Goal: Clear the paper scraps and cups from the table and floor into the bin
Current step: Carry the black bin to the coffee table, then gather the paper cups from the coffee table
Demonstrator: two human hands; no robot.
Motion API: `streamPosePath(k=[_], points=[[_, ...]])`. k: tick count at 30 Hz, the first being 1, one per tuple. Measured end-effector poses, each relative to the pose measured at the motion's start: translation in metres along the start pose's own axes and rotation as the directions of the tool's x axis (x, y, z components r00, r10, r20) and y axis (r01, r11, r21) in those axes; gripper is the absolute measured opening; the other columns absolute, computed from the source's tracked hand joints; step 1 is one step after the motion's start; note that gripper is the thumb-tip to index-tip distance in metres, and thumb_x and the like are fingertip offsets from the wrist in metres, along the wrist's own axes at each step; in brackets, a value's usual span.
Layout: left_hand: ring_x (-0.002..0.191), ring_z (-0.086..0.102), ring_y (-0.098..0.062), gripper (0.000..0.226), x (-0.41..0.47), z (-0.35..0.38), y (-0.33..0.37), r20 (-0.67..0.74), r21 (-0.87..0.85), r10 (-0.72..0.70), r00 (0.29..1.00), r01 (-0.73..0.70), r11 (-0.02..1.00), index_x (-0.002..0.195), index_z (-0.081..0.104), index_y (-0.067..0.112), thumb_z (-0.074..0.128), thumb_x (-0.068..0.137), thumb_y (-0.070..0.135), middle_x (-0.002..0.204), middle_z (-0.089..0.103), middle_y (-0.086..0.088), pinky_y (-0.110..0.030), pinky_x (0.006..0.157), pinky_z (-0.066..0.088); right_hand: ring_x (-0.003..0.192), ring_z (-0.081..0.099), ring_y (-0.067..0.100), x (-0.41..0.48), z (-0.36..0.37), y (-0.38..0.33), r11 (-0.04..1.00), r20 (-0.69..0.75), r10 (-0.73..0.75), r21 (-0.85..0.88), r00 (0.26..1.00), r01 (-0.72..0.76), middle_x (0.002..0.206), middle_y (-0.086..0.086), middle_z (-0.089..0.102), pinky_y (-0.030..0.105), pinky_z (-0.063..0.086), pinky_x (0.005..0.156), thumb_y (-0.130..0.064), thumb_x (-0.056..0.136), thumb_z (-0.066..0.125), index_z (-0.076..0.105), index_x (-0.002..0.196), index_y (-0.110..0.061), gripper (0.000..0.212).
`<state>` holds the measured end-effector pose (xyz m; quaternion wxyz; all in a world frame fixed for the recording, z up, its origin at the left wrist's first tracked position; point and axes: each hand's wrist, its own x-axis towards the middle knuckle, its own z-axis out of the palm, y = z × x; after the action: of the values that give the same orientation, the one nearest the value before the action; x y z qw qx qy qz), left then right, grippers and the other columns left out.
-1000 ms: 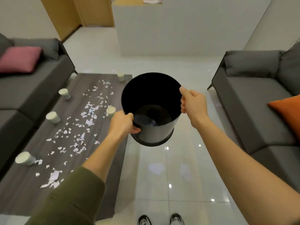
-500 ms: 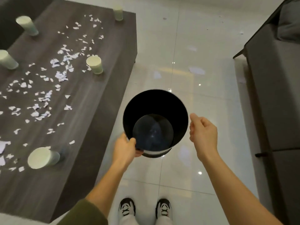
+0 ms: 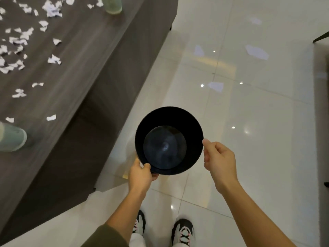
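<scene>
Looking straight down into the black bin [image 3: 169,118]: it's upright over the glossy floor tiles [image 3: 267,139], just off the near corner of the dark wood coffee table [image 3: 80,68].

The left hand [image 3: 140,175] grips the near-left rim, thumb hooked over the edge and into the bin with the fingers curled underneath outside.

The right hand [image 3: 219,157] is at the right side of the rim with its fingers curled and one fingertip right at the edge (honestly can't tell if it's pinching the rim or only next to it).

The table has torn paper scraps [image 3: 19,41] all over its left part. There's a pale green paper cup [image 3: 12,138] tipped on its side at the left edge, and a second cup [image 3: 113,5] at the top by the table's edge.

A few bigger paper pieces [image 3: 256,51] lie on the tiles well beyond the bin. The person's sneakers [image 3: 182,230] show at the bottom.
</scene>
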<state>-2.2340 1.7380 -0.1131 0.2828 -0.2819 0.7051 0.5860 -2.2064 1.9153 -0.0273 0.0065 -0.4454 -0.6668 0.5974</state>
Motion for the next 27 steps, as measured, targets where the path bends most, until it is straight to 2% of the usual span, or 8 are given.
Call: streamPosePath(k=[3, 6, 13, 19, 22, 24, 25, 27], points=[[0.081, 0.067, -0.031, 0.047, 0.011, -0.002, -0.024, -0.055, -0.084, -0.045, 0.997, 0.041, 0.996, 0.133, 0.045, 0.018, 0.04, 0.092, -0.004, 0.095, 0.064, -0.006, -0.038, 0.069, 0.057, 0.045, 0.034, 0.01, 0.006, 0.012, 0.015, 1.0, 0.03, 0.003, -0.028, 1.0, -0.002, 0.049, -0.002, 0.039, 0.026, 0.034, 0.051, -0.027, 0.09, 0.057, 0.044, 0.057, -0.01, 0.039], [0.08, 0.067, -0.03, 0.051, 0.02, -0.01, -0.043, -0.112, -0.163, -0.099, 0.989, 0.08, 0.983, 0.138, 0.041, 0.018, 0.039, 0.092, -0.005, 0.108, 0.063, -0.015, -0.036, 0.068, 0.057, 0.045, 0.035, 0.011, 0.011, 0.023, 0.026, 0.998, 0.053, 0.015, -0.064, 0.998, -0.011, 0.051, -0.001, 0.041, 0.026, 0.036, 0.052, -0.027, 0.09, 0.056, 0.046, 0.058, -0.011, 0.037], [0.088, 0.066, -0.036, 0.05, 0.037, -0.026, -0.076, -0.176, -0.332, -0.204, 0.963, 0.137, 0.933, 0.137, 0.04, 0.014, 0.039, 0.092, -0.007, 0.117, 0.059, -0.023, -0.027, 0.055, 0.057, 0.048, 0.035, 0.015, 0.022, 0.046, 0.042, 0.995, 0.1, 0.021, -0.098, 0.995, -0.011, 0.053, 0.001, 0.041, 0.028, 0.035, 0.054, -0.025, 0.089, 0.056, 0.047, 0.056, -0.013, 0.037], [0.095, 0.064, -0.037, 0.057, 0.043, -0.022, -0.104, -0.167, -0.37, -0.25, 0.954, 0.174, 0.913, 0.143, 0.032, 0.02, 0.037, 0.093, -0.006, 0.122, 0.056, -0.022, -0.037, 0.076, 0.055, 0.048, 0.034, 0.014, 0.025, 0.068, 0.048, 0.993, 0.155, 0.012, -0.121, 0.988, 0.007, 0.052, 0.0, 0.04, 0.03, 0.034, 0.053, -0.026, 0.089, 0.057, 0.046, 0.056, -0.012, 0.037], [0.089, 0.065, -0.033, 0.05, 0.043, -0.02, -0.104, -0.139, -0.359, -0.246, 0.959, 0.182, 0.915, 0.143, 0.029, 0.022, 0.039, 0.097, 0.004, 0.124, 0.055, -0.021, -0.042, 0.08, 0.054, 0.048, 0.034, 0.013, 0.024, 0.077, 0.047, 0.991, 0.176, 0.009, -0.131, 0.984, 0.014, 0.051, -0.001, 0.04, 0.03, 0.035, 0.054, -0.027, 0.089, 0.057, 0.046, 0.056, -0.012, 0.037], [0.083, 0.067, -0.03, 0.039, 0.038, -0.021, -0.096, -0.147, -0.219, -0.293, 0.945, 0.258, 0.941, 0.136, 0.033, 0.016, 0.04, 0.099, 0.025, 0.114, 0.06, -0.022, -0.042, 0.076, 0.056, 0.05, 0.034, 0.015, 0.02, 0.08, 0.043, 0.989, 0.192, 0.009, -0.147, 0.981, 0.019, 0.054, 0.002, 0.039, 0.032, 0.035, 0.056, -0.027, 0.089, 0.057, 0.045, 0.058, -0.011, 0.037], [0.081, 0.067, -0.029, 0.039, 0.034, -0.022, -0.09, -0.173, -0.059, -0.316, 0.933, 0.31, 0.949, 0.127, 0.041, 0.011, 0.038, 0.098, 0.038, 0.105, 0.063, -0.019, -0.042, 0.074, 0.057, 0.051, 0.033, 0.015, 0.016, 0.081, 0.041, 0.988, 0.197, 0.007, -0.154, 0.98, 0.023, 0.055, 0.003, 0.039, 0.032, 0.035, 0.057, -0.028, 0.089, 0.056, 0.044, 0.058, -0.01, 0.037], [0.076, 0.066, -0.026, 0.047, 0.018, -0.029, -0.076, -0.216, 0.24, -0.261, 0.941, 0.311, 0.92, 0.092, 0.053, 0.009, 0.032, 0.096, 0.051, 0.089, 0.066, -0.011, -0.042, 0.072, 0.058, 0.05, 0.032, 0.014, 0.005, 0.08, 0.033, 0.985, 0.204, 0.001, -0.168, 0.979, 0.034, 0.055, 0.003, 0.037, 0.032, 0.034, 0.057, -0.029, 0.089, 0.056, 0.043, 0.058, -0.011, 0.039]])
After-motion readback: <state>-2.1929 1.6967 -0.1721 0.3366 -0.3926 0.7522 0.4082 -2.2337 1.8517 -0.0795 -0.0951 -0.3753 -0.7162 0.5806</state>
